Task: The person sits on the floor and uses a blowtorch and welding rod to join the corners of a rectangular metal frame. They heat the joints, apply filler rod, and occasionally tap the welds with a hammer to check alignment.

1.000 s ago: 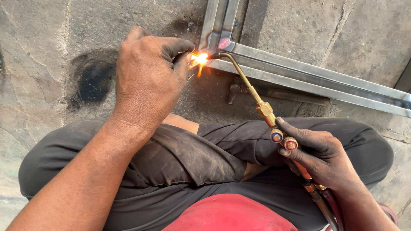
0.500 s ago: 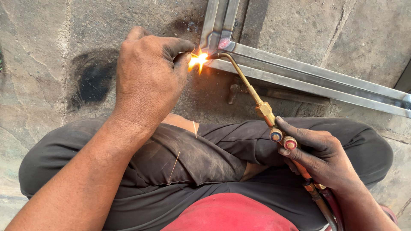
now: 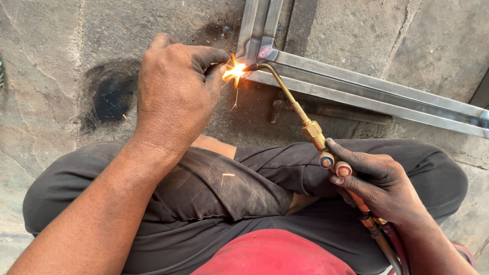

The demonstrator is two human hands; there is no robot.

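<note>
Stone floor (image 3: pixel 51 76) lies bare left of the grip; right hand (image 3: pixel 379 186) wraps the brass torch (image 3: pixel 305 122), its flame (image 3: pixel 233 71) at the steel frame (image 3: pixel 356 91) corner edge, left hand (image 3: pixel 175 91) pinched shut just beside, contents hidden.

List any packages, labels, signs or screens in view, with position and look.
None in view: no package, label, sign or screen.
The frame holds only the left hand by the flame, the right hand on the brass torch, the steel frame and the stone floor.
</note>
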